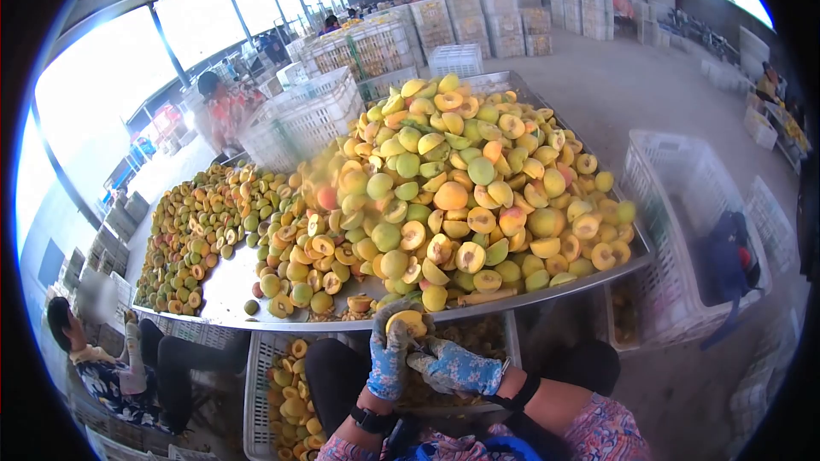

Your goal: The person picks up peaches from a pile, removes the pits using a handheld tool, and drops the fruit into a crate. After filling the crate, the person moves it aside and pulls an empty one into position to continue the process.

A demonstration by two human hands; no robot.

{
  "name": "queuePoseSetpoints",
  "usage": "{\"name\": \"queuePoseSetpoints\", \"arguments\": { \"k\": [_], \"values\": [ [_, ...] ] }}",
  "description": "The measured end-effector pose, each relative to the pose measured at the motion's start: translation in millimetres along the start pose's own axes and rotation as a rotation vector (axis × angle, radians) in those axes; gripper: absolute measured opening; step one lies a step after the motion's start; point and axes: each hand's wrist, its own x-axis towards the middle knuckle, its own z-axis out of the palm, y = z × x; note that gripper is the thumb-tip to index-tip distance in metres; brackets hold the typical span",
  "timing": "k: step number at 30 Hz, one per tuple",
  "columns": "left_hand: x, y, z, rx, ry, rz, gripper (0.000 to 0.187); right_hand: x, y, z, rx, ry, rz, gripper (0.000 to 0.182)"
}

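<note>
My left hand (389, 358), in a blue patterned glove with a grey palm, is closed around a yellow peach half (408, 322) just in front of the metal table's edge. Close beside it on the right, my right hand (461, 367), gloved alike, has its fingers curled in against the fruit. Whatever those fingers grip is hidden. Beyond both hands, a large heap of peach halves (453, 196), yellow and green, covers much of the metal table (226, 277). Below my hands stands a crate (512, 337) with peach scraps in it.
A white crate of peach halves (256, 393) stands by my left leg. To the right is a tall white crate (662, 230) with a blue bag (726, 260) on it. Other people sit at the left (111, 367) and far left side (229, 111). Stacked crates (376, 47) stand behind.
</note>
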Motion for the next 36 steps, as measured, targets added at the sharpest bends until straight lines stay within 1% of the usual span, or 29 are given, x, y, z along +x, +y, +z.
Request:
{"name": "queuePoseSetpoints", "arguments": {
  "k": [1, 2, 4, 5, 6, 7, 8, 9, 10, 11, 12, 14, 16, 20, 21, 23, 24, 25, 26, 27, 28, 29, 30, 31, 33, 34, 35, 36],
  "values": [
    [-0.8, 4.5, 3.4, 0.029, -0.001, -0.052, 0.045, 0.5, 1.2, 2.3, -0.235, 0.139, -0.087, 0.012],
    [-0.4, 6.8, 5.0, 0.061, -0.002, -0.106, 0.047, 1.0, 1.5, -1.1, -0.235, 0.138, -0.086, 0.012],
    [2.2, 7.0, 4.5, 0.08, 0.001, -0.082, 0.046, 1.7, 2.3, -8.0, 0.019, -0.059, 0.029, 0.024],
    [2.7, 6.3, 4.6, 0.094, 0.001, -0.051, 0.045, -1.0, 1.1, -7.6, 0.021, -0.059, 0.032, 0.024],
    [2.9, 5.1, 5.0, 0.092, 0.003, -0.048, 0.045, -5.6, -3.6, -6.1, 0.213, -0.14, 0.078, 0.021],
    [3.3, 4.2, 5.1, 0.104, -0.017, -0.003, 0.047, -7.5, -7.3, -5.8, 0.407, -0.221, 0.123, 0.02],
    [3.6, 3.4, 5.4, 0.117, -0.037, 0.041, 0.049, -7.6, -8.3, -8.4, 0.406, -0.221, 0.121, 0.02],
    [2.4, 4.6, 7.2, 0.118, -0.034, 0.038, 0.049, -8.8, -6.6, -10.5, 0.504, -0.29, 0.141, 0.017],
    [2.3, 7.5, 11.0, 0.061, -0.048, -0.011, 0.052, -9.9, -5.1, -11.7, 0.6, -0.358, 0.161, 0.014],
    [4.2, 9.4, 13.6, 0.002, -0.065, -0.056, 0.054, -10.6, -5.6, -12.2, 0.597, -0.357, 0.162, 0.014],
    [5.5, 9.7, 13.3, 0.001, -0.064, -0.054, 0.054, -11.6, -6.0, -11.8, 0.625, -0.399, 0.145, 0.017],
    [6.4, 9.0, 10.7, -0.038, -0.147, -0.092, 0.055, -12.8, -5.7, -11.7, 0.653, -0.44, 0.132, 0.019],
    [7.1, 8.7, 6.2, -0.031, -0.175, -0.109, 0.055, -13.0, -6.5, -12.5, 0.668, -0.445, 0.192, 0.028],
    [6.6, -2.1, -7.2, -0.062, -0.221, -0.146, 0.055, -9.7, 1.4, -12.6, 0.705, -0.469, 0.222, 0.026],
    [5.5, -1.2, -6.3, -0.065, -0.217, -0.142, 0.055, -10.0, 2.2, -12.5, 0.695, -0.435, 0.231, 0.025],
    [3.0, 0.5, -1.1, -0.142, -0.09, -0.248, 0.055, -8.1, 3.8, -13.6, 0.681, -0.402, 0.241, 0.023],
    [2.6, -1.0, 2.5, -0.207, -0.009, -0.267, 0.052, -6.0, 5.1, -15.2, 0.695, -0.419, 0.216, 0.022],
    [2.2, -0.8, -0.6, -0.21, -0.003, -0.266, 0.052, -6.2, 6.9, -14.7, 0.711, -0.436, 0.194, 0.021],
    [4.5, -2.9, -6.2, -0.242, 0.078, -0.289, 0.05, -7.0, 5.6, -15.8, 0.695, -0.434, 0.15, 0.02],
    [8.3, -3.9, -10.7, -0.274, 0.158, -0.31, 0.047, -7.5, 3.9, -17.1, 0.691, -0.435, 0.158, 0.02],
    [14.6, -4.7, -14.0, -0.16, 0.275, -0.17, 0.043, -7.6, 3.2, -19.3, 0.661, -0.383, 0.122, 0.02],
    [10.6, 1.4, -22.9, -0.079, 0.319, -0.136, 0.04, -7.8, 4.4, -22.7, 0.635, -0.333, 0.088, 0.02],
    [6.4, 20.0, -30.3, -0.035, 0.322, -0.09, 0.038, 9.4, 22.3, -43.8, 0.624, -0.446, 0.162, 0.024],
    [-1.4, 38.0, -45.7, 0.011, 0.328, -0.05, 0.036, 8.1, 27.0, -40.4, 0.639, -0.452, 0.176, 0.024],
    [-17.0, 75.9, -88.4, 0.152, 0.435, 0.039, 0.032, 8.0, 29.2, -37.1, -0.796, 0.098, -0.186, 0.048],
    [-26.2, 91.6, -120.5, 0.229, 0.479, 0.067, 0.029, 0.5, 14.5, -32.1, -0.78, 0.017, -0.043, 0.067],
    [-37.6, 103.3, -158.1, 0.304, 0.518, 0.098, 0.026, -0.6, 16.3, -30.7, -0.773, 0.009, -0.041, 0.067],
    [-50.1, 111.6, -209.2, 0.675, 0.551, 0.071, 0.026, -1.6, 17.3, -31.2, -0.913, -0.015, 0.079, 0.066]
  ]
}}
